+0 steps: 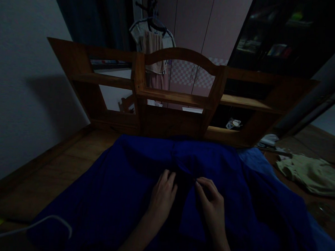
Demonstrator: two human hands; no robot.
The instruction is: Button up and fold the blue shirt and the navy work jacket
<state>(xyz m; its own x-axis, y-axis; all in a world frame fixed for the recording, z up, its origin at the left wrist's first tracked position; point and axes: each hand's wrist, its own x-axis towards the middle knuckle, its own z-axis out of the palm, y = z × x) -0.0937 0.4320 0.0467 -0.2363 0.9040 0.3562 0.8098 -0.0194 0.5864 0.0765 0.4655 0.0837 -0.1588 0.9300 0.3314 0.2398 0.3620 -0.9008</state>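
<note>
- Head view, lower centre: deep-blue, softly creased fabric piece (105, 186), spread broadly below a brown wooden shelf frame (173, 122) across mid-frame, right side partly over lighter-blue cloth (255, 158).
- Near the fabric's middle: bare left hand (162, 192), laid on top with fingers bent; cannot tell whether pinching any of it.
- Just right of frame centre: bare right hand (212, 202), thumb and finger pinched together on a fabric edge; too dim to tell any finer detail there.
- Done, judging by the lie: spreading out, both sides fanned towards lower left and lower right.
- Unfinished, apparently: handling of the middle, with folds above the fingers and a dark strip between both hands.
- Lost in shadow at bottom of frame: lower edge, so no telling its state.
</note>
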